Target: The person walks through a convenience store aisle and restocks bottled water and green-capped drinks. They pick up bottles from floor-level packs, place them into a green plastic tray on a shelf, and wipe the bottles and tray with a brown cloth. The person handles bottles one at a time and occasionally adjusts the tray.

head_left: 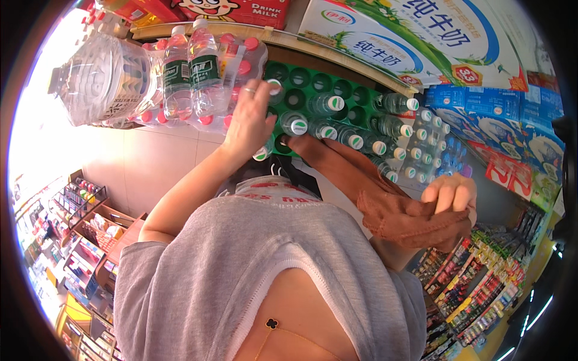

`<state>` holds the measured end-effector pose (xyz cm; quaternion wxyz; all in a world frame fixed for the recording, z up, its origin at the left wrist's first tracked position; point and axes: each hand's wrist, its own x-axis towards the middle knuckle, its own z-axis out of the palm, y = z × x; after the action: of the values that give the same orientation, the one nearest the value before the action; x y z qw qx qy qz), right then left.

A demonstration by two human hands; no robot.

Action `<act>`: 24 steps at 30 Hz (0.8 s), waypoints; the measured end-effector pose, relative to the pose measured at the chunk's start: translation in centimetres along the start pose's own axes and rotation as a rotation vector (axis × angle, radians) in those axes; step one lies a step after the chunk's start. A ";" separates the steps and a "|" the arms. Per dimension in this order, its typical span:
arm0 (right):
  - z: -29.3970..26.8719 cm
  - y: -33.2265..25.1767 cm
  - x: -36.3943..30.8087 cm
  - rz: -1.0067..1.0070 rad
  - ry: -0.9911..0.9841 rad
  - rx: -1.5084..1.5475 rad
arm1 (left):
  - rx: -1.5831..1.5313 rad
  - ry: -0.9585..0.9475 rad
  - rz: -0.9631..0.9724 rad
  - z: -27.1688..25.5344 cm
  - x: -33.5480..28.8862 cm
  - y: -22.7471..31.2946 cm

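My left hand (253, 117), with a ring on one finger, is closed on a clear plastic bottle (274, 88) with a pale cap, over the far left part of a green crate (328, 73) with round slots. Several clear bottles with white-and-green caps stand in the crate, one bottle (295, 122) just right of my left wrist. To the right, my right hand (451, 195) grips a brown cloth (391, 219). The cloth stretches from my fist toward the crate's near edge, where its far end lies against the bottles.
Left of the crate are a pink-capped bottle pack (250, 57), two green-labelled bottles (203, 66) and a large water jug (102, 78). Behind stand milk cartons (385, 36) and a red box (241, 13). Blue boxes (481, 105) are stacked right. Stocked shelves (475, 289) stand lower right.
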<state>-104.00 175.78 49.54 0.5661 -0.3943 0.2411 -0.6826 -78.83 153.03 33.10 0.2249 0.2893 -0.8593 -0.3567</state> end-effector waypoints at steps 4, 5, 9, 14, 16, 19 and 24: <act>3.0 0.8 0.8 -0.109 0.532 0.105 | 0.055 -0.338 -0.015 1.5 -1.7 1.6; 3.6 1.3 0.9 -0.124 0.680 0.120 | 0.037 -0.372 -0.014 2.5 -1.7 1.3; 2.3 3.8 2.6 -0.060 1.043 0.090 | -0.221 -0.601 -0.008 5.8 0.5 -2.4; 1.1 7.5 4.9 0.170 1.209 0.101 | -0.056 -0.727 0.101 3.5 2.0 -2.4; 0.8 9.9 5.8 0.143 1.139 0.140 | -0.056 -0.673 0.129 0.1 1.8 -1.1; -1.1 14.9 7.2 0.133 0.960 0.098 | -0.328 -0.399 0.042 -7.4 -0.1 0.3; -6.7 27.8 10.5 0.383 1.107 -0.518 | -0.412 -0.126 -0.113 -16.2 -3.2 0.3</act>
<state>-93.74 158.11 26.90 0.3562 -0.0573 0.7211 -0.5915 -67.01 147.44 43.15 0.2048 0.2621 -0.7631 -0.5540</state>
